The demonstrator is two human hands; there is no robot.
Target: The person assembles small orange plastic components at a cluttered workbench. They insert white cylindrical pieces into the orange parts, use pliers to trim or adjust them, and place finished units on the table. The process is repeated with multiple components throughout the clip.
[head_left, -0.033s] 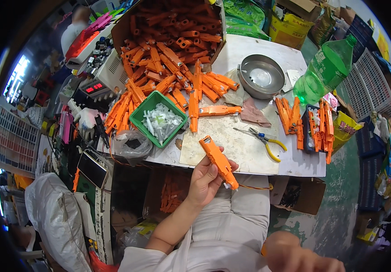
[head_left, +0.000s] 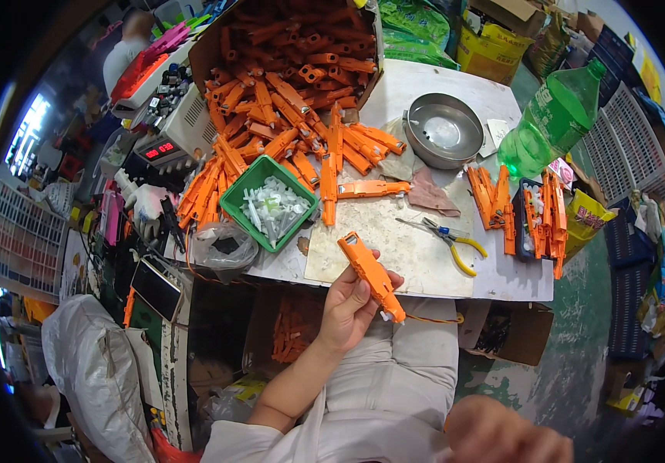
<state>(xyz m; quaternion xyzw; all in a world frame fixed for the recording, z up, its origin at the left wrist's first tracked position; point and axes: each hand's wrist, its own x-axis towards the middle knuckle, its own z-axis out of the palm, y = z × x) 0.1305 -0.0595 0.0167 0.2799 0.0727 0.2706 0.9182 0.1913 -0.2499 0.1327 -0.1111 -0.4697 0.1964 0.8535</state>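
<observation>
Above my lap, at the front edge of the worktable, my left hand (head_left: 350, 307) is wrapped round a long orange plastic housing (head_left: 371, 276), thumb on its face and fingers behind. The housing slants, its wider end up and away from me, a small white piece near its lower end. Down at the bottom edge, my right hand (head_left: 502, 434) is blurred and cut off by the frame; whether it holds anything does not show. On the table beyond the left hand stands a green tray (head_left: 228, 202) of small white plastic pieces. Another orange housing (head_left: 373, 188) lies crosswise behind.
A large box (head_left: 203, 54) spills orange housings over the table's back left. Yellow-handled pliers (head_left: 462, 255), a steel bowl (head_left: 467, 147) and a green bottle (head_left: 552, 116) occupy the right side. A dark tray (head_left: 529, 243) sits among more housings. A phone (head_left: 156, 288) leans at left.
My right hand has shifted slightly left along the bottom edge. The left hand and its orange housing have stayed practically still.
</observation>
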